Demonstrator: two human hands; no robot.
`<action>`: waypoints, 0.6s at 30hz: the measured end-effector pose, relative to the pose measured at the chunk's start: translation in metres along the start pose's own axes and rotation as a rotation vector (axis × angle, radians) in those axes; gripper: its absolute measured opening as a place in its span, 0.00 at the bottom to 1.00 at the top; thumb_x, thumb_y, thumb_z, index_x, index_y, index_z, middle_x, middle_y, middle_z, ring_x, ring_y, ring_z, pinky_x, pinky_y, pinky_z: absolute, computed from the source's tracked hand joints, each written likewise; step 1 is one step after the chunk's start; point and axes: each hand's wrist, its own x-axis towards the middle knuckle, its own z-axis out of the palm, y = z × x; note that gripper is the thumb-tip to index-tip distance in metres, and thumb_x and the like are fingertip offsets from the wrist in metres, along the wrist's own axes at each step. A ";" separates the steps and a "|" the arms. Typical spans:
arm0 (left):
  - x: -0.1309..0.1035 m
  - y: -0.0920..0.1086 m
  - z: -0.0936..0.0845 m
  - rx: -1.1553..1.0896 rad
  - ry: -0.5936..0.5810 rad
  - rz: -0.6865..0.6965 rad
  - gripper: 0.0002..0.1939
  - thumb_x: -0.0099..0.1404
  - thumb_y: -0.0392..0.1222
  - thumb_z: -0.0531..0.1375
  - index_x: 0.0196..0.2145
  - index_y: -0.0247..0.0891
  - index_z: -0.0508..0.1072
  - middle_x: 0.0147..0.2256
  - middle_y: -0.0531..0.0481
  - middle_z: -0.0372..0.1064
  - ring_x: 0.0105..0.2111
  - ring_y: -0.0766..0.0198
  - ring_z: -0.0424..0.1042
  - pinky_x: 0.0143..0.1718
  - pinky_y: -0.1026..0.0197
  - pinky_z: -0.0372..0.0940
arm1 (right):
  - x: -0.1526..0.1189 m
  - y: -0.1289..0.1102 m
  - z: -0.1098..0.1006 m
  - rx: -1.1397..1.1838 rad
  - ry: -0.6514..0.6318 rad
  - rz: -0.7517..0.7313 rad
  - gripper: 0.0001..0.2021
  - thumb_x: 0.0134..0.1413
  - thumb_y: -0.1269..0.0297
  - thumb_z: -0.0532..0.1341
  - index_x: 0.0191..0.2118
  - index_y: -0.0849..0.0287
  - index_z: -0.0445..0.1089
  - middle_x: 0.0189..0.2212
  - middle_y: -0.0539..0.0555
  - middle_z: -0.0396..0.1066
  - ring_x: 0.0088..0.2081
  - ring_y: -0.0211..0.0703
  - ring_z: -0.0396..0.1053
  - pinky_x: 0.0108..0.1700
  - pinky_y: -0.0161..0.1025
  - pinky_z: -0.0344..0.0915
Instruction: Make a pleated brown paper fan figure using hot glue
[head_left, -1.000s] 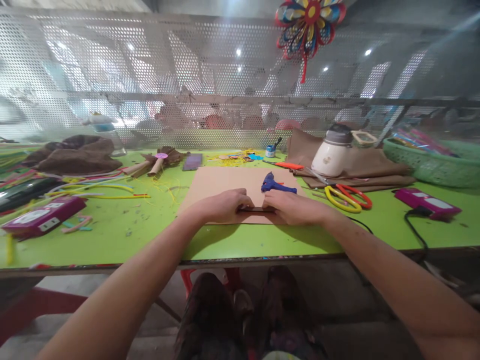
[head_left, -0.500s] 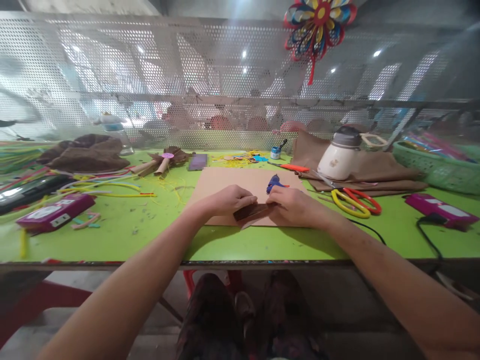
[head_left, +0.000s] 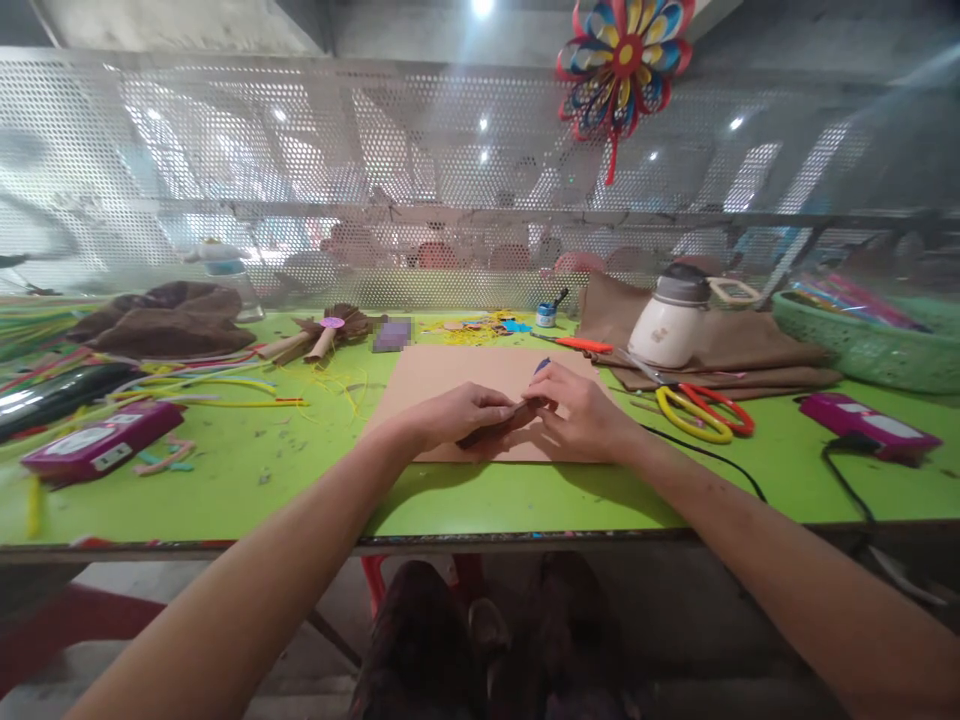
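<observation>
1. Left hand point(head_left: 459, 414) and right hand point(head_left: 577, 412) meet over the tan board point(head_left: 450, 375), fingertips of both pinched on a dark brown strip point(head_left: 491, 432).
2. Strip mostly hidden: only a short dark stretch shows between and under the fingers; its ends and full length cannot be made out.
3. Strip sits just above the board's near half, tilted, left end lower; whether it touches the board cannot be told.
4. A blue tip point(head_left: 541, 366) pokes out behind the right hand; the rest of that thing is covered.
5. Board lies flat on the green surface point(head_left: 247, 470).
6. Right of the hands: yellow and red scissors point(head_left: 701, 410), a black cable point(head_left: 705, 455), a white jug point(head_left: 670, 320) on brown cloth.
7. Far right, a green basket point(head_left: 870, 345), cut off by the frame edge.
8. Left: a pink box point(head_left: 101, 450), blurred, and loose coloured strips point(head_left: 202, 385).
</observation>
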 end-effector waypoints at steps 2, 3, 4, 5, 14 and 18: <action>0.000 0.000 0.000 -0.018 0.013 -0.007 0.21 0.60 0.55 0.52 0.35 0.35 0.74 0.19 0.53 0.65 0.19 0.69 0.60 0.22 0.65 0.52 | 0.000 0.001 -0.002 0.111 0.031 0.173 0.14 0.48 0.75 0.56 0.42 0.62 0.69 0.37 0.58 0.66 0.32 0.40 0.66 0.35 0.40 0.65; -0.001 0.000 0.000 -0.028 0.018 -0.007 0.22 0.61 0.56 0.51 0.35 0.35 0.73 0.18 0.54 0.63 0.18 0.69 0.59 0.21 0.65 0.51 | 0.001 0.002 -0.003 0.199 0.032 0.265 0.15 0.48 0.73 0.57 0.44 0.61 0.69 0.37 0.58 0.67 0.32 0.40 0.66 0.35 0.40 0.66; -0.001 0.000 -0.001 -0.037 0.021 -0.003 0.22 0.61 0.57 0.51 0.35 0.35 0.72 0.18 0.54 0.62 0.18 0.69 0.58 0.21 0.65 0.51 | 0.001 0.001 -0.004 0.307 0.021 0.346 0.16 0.48 0.72 0.57 0.45 0.61 0.68 0.37 0.57 0.68 0.33 0.41 0.67 0.36 0.40 0.66; -0.002 0.001 -0.001 -0.044 0.020 0.005 0.22 0.61 0.57 0.51 0.34 0.35 0.72 0.18 0.54 0.62 0.18 0.69 0.58 0.21 0.66 0.50 | 0.001 0.001 -0.006 0.426 -0.003 0.409 0.17 0.48 0.71 0.58 0.47 0.61 0.67 0.37 0.57 0.69 0.35 0.41 0.68 0.37 0.41 0.67; -0.003 0.009 0.005 -0.056 0.027 0.102 0.23 0.62 0.58 0.50 0.37 0.35 0.71 0.22 0.54 0.61 0.21 0.70 0.59 0.23 0.66 0.52 | 0.003 -0.006 -0.007 0.696 -0.053 0.511 0.18 0.50 0.56 0.60 0.43 0.65 0.68 0.28 0.55 0.70 0.27 0.38 0.67 0.33 0.39 0.66; -0.003 0.010 0.006 -0.024 0.038 0.110 0.24 0.61 0.59 0.50 0.38 0.36 0.71 0.22 0.54 0.62 0.22 0.70 0.59 0.23 0.67 0.51 | 0.002 -0.001 -0.006 0.740 -0.072 0.516 0.18 0.49 0.56 0.62 0.41 0.64 0.69 0.27 0.54 0.71 0.26 0.37 0.66 0.32 0.38 0.65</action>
